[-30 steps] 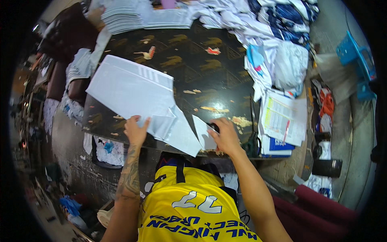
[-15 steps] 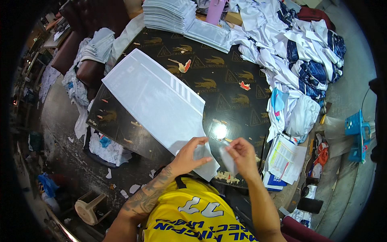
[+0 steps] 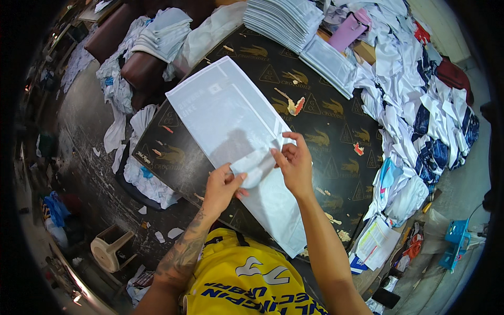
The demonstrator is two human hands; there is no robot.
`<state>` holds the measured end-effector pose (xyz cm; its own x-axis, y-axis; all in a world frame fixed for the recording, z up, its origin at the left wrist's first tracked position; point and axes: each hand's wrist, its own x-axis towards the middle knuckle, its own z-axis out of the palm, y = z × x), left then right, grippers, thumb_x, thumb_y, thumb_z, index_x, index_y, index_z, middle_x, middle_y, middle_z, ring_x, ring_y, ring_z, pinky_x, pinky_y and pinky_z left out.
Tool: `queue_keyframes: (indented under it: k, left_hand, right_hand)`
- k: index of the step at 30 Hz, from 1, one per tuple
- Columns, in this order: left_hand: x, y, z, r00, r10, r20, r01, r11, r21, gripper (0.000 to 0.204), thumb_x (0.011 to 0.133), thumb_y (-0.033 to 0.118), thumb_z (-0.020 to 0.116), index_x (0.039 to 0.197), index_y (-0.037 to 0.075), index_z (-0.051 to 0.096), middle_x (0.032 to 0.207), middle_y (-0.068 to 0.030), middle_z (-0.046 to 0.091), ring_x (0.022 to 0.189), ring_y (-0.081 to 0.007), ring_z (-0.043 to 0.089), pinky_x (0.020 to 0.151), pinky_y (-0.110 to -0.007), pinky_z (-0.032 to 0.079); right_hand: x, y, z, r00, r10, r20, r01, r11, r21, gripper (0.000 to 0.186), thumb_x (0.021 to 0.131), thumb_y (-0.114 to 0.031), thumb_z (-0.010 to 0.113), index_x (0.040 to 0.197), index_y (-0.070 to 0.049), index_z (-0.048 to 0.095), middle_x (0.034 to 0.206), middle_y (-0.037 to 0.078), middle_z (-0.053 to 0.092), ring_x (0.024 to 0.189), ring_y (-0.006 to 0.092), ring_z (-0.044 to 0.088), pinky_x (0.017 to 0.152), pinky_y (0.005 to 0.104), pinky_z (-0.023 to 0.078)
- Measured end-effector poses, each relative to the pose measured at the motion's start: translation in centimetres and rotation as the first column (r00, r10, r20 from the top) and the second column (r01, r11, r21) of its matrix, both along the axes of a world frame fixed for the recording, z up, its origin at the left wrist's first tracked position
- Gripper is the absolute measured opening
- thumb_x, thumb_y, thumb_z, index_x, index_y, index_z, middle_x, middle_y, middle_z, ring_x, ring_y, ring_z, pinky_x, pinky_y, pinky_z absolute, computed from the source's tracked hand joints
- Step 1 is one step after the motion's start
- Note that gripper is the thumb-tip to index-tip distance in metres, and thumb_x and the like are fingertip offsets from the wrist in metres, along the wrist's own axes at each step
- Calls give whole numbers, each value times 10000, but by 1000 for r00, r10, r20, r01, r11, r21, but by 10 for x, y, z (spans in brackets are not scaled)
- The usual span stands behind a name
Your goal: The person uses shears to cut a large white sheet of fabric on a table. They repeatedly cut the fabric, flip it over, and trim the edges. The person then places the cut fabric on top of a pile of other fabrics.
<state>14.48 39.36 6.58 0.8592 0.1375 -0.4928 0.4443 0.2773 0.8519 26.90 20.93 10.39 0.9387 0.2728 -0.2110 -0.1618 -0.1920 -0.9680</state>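
My left hand pinches the left end of a small, curved white piece, near the middle of the dark patterned table. My right hand grips that piece's other end with thumb and fingers. Both hands are over a long white panel, perhaps fabric, with narrow strips along its right edge; it lies diagonally on the table, its lower part reaching the near edge. The small piece hides part of the panel's middle.
A folded white stack and pink bottle sit at the back. Heaped garments and papers line the right side, a blue plastic basket beyond. Piled cloth is on the left; a stool stands lower left.
The small piece has been lifted from the near right and brought across the long panel. Both hands have moved up onto the panel, now gripping it together. The view has turned.
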Motion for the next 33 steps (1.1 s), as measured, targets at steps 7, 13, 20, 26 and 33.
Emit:
queue_keyframes:
  k: [7,13,20,26,33]
  left_hand:
    - [-4,-1,-33,999,-18,47,-21,706,708,530,985,223,789,1374,0,507,658,-125,690,604,-276,721,580,-409,553]
    - [-87,-94,-40,499,-842,205,229,357,906,394,869,314,820,1200,118,731,1291,-85,657,1299,-277,559,1090,-493,419]
    - [-100,-142,-25,493,-832,255,317,445,838,217,977,235,746,1071,64,652,1065,-122,630,1040,-322,640,891,-416,513]
    - [-124,-64,60,972,-115,205,30,925,379,104,1056,88,633,1012,-5,635,879,-89,600,822,-184,587,759,-335,484]
    - [20,67,-35,911,324,256,-413,693,591,198,1044,192,694,1081,-3,689,958,-108,626,866,-239,584,790,-386,491]
  right_hand:
    - [-16,-52,-50,986,-65,154,119,922,-368,455,950,-196,828,1336,-41,643,1132,121,727,989,197,703,785,362,584]
    - [-205,-213,-59,957,-117,267,276,653,-705,327,884,-204,833,1132,-33,708,1179,179,648,1140,434,602,994,487,485]
    - [-208,-233,-17,913,-359,-196,312,921,-234,168,1010,-75,719,1156,-28,651,778,40,644,661,174,586,650,340,483]
    - [-68,-109,112,869,301,393,-132,906,-402,265,960,-233,804,822,-9,771,736,100,663,721,220,609,652,389,458]
    - [109,134,44,822,484,298,-264,789,-555,399,1021,-420,712,1034,-25,760,744,148,648,667,276,603,642,429,462]
